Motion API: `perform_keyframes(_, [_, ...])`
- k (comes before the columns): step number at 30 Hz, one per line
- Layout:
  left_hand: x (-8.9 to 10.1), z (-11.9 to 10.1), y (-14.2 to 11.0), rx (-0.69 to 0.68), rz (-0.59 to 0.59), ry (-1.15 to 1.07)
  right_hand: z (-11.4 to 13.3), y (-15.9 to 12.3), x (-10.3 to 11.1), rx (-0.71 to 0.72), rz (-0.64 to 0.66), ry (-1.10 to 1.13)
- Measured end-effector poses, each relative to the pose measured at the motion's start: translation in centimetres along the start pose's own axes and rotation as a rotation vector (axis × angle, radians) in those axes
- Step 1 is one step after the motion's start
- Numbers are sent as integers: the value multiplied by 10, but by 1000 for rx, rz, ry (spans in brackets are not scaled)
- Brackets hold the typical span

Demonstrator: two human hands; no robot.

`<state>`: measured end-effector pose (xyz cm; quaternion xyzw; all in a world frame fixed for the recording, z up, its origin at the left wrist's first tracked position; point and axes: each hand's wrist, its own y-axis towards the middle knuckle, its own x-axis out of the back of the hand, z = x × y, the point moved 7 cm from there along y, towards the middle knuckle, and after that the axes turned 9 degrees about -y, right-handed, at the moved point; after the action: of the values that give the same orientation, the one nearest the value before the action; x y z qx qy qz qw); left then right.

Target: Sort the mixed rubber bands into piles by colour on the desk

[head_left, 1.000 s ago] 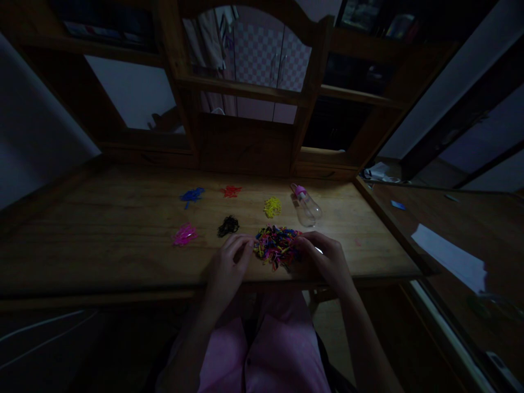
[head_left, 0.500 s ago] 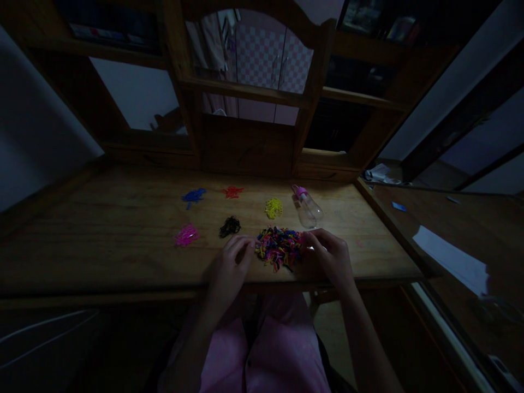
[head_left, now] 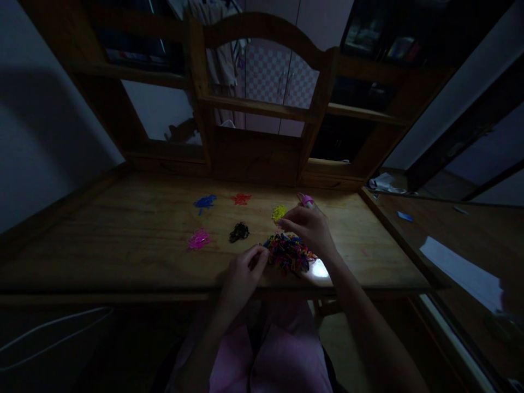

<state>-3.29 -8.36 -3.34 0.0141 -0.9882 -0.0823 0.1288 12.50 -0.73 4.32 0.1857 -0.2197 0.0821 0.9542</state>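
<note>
A heap of mixed-colour small rubber bands (head_left: 289, 255) lies near the table's front edge. My left hand (head_left: 244, 273) is at the heap's left side, thumb and forefinger pinched together; what is between them is too small to make out. Above the heap's back edge, my right hand (head_left: 310, 228) is also in a pinch, its fingertips close to a yellow pile of bands (head_left: 279, 213). Whatever it holds is hidden or too tiny to name. Separate piles of black bands (head_left: 239, 232), pink bands (head_left: 199, 239), blue bands (head_left: 204, 202) and red bands (head_left: 241, 199) lie to the left.
Behind my right hand stands out the pink cap of a clear bottle (head_left: 307, 201), its body mostly covered. A wooden shelf unit (head_left: 257, 155) rises at the table's back. To the right, a lower brown surface carries a white paper sheet (head_left: 460, 272). A bright light patch shines beside the heap.
My right hand has moved from the heap's right side up and left, over its back edge near the yellow pile. My left hand stays by the heap. The camera view has shifted slightly.
</note>
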Motion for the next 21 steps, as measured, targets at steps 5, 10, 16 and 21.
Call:
perform_keyframes(5, [-6,-6,-4,17,124,102,1,43,-74,-73,365,273])
perform_keyframes(10, [-5,-5,-3,2,126,117,4,65,-156,-84,597,266])
perform_keyframes(16, [-6,2,-2,51,124,23,27,64,-203,248,612,-182])
perform_keyframes(21, [-7,0,-2,32,134,7,38,72,-160,157,572,26])
